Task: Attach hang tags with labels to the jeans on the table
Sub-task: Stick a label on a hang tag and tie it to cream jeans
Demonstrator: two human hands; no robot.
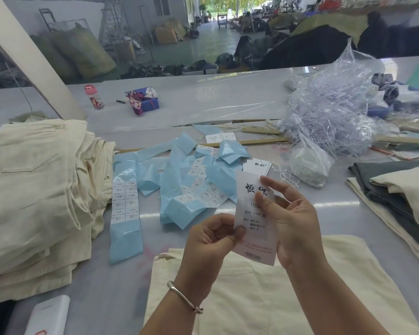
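Observation:
A white hang tag (253, 221) with black characters and a printed size label is held up in front of me. My left hand (212, 240) pinches its lower left edge. My right hand (288, 216) holds its right side, thumb pressing on the label area. Below my hands lies a cream pair of jeans (271, 293) on the table. More hang tags (257, 166) with white strings lie just beyond. Blue backing strips with sticker labels (125, 201) are scattered over the table's middle.
A stack of folded cream jeans (36, 194) is at the left. Folded grey and cream garments (397, 189) lie at the right. A bag of clear plastic fasteners (329, 110) and wooden rulers (261, 141) sit behind. A white power bank (49, 315) is at the near left.

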